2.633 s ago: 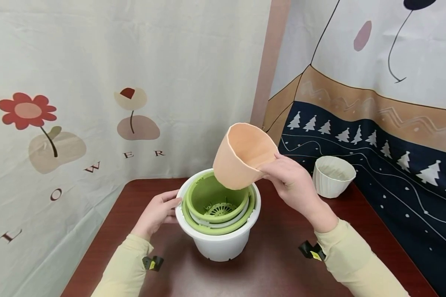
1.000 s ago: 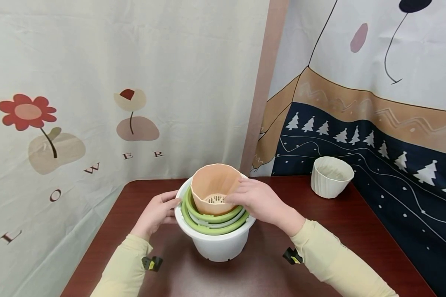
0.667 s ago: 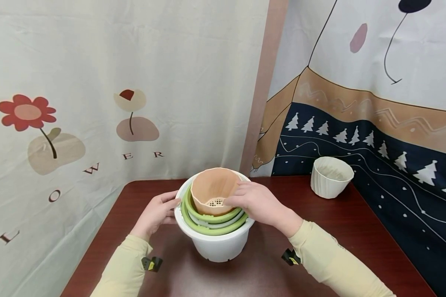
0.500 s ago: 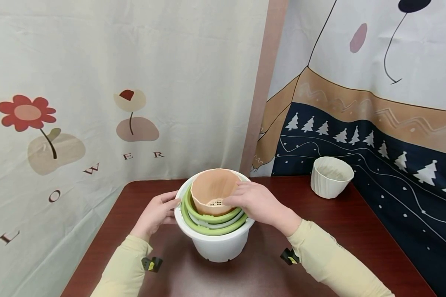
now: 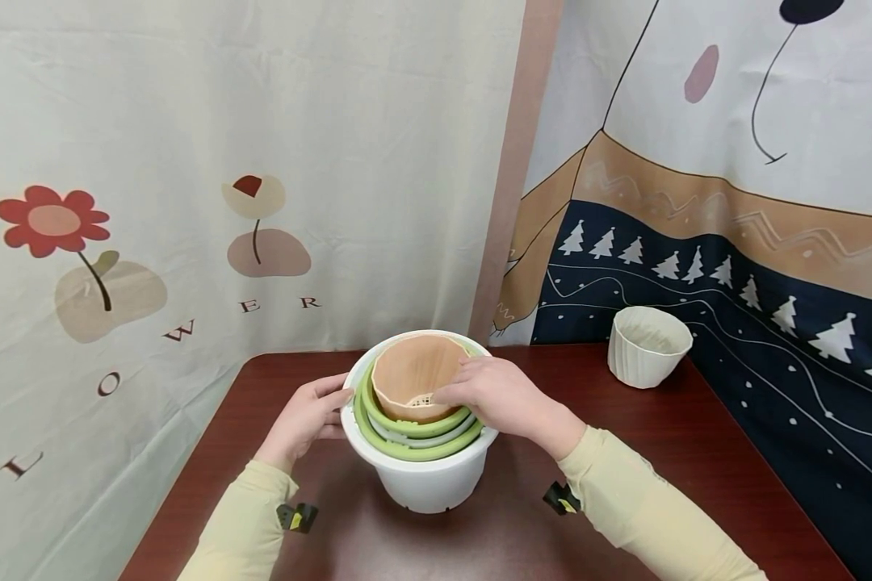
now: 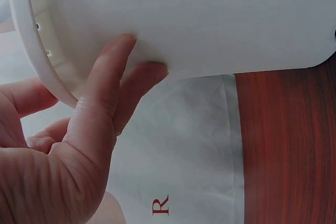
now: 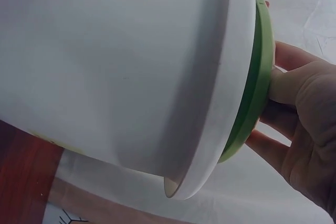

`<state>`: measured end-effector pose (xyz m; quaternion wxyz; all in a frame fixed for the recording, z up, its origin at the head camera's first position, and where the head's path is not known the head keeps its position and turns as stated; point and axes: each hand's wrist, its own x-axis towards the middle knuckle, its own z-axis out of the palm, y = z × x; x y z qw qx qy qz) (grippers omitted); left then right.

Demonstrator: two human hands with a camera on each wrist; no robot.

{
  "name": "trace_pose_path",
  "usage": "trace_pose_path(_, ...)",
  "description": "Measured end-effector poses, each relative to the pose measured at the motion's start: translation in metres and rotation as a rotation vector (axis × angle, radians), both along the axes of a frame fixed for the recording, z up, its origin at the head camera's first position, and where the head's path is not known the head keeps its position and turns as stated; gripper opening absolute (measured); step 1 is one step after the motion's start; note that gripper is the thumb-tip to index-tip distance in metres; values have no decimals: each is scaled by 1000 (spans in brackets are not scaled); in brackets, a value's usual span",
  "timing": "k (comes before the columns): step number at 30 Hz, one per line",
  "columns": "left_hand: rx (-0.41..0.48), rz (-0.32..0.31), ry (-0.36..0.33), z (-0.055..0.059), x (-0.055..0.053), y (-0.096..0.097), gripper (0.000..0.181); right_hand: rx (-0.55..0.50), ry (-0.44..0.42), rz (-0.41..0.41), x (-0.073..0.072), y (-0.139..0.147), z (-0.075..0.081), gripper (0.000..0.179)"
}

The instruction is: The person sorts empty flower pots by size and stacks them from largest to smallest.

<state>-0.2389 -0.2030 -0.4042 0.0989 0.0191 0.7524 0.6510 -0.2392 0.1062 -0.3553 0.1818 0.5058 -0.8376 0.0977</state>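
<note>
A large white flowerpot [image 5: 430,486] stands upright on the table, with green flowerpots [image 5: 420,454] and a pale grey-green one nested in it. Innermost sits a peach flowerpot [image 5: 412,367] with a wavy rim and a perforated base, slightly above the green rims. My right hand [image 5: 505,395] pinches the peach pot's right side, thumb inside the wall. On the left, my left hand [image 5: 308,415] grips the white pot's rim; the left wrist view has its fingers [image 6: 107,72] against the outer wall. The right wrist view shows a green rim [image 7: 262,66] protruding past the white rim [image 7: 231,77].
A white ribbed flowerpot [image 5: 648,347] stands at the table's back right corner. Behind the reddish-brown table [image 5: 610,452] hang a pale curtain [image 5: 378,161] with printed flowers and a dark cloth [image 5: 741,355] with printed trees.
The peach pot has come down from above the stack, tilted in my right hand, into the green pots, then sunk slightly lower. My left hand has stayed at the white rim.
</note>
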Motion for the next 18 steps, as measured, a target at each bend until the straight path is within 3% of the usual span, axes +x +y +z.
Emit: trace_pose_path(18, 13, -8, 1, 0, 0, -1, 49, 16, -127, -21, 4, -2, 5, 33)
